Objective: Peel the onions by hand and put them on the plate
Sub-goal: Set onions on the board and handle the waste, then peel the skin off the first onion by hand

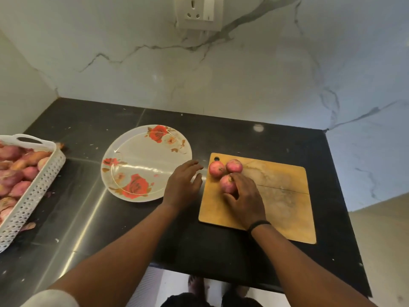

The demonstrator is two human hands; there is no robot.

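Presently, right hand grasping near onion on cutting board, left hand released beside plate.

3 pink onions, unpeeled, clustered on board | rose plate beside

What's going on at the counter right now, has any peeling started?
The person's right hand grips the nearest of three onions on the wooden cutting board; all three still wear their red skins. The left hand hovers open between the board and the flowered plate, which holds no onions yet. A white basket of more unpeeled onions sits at the left.
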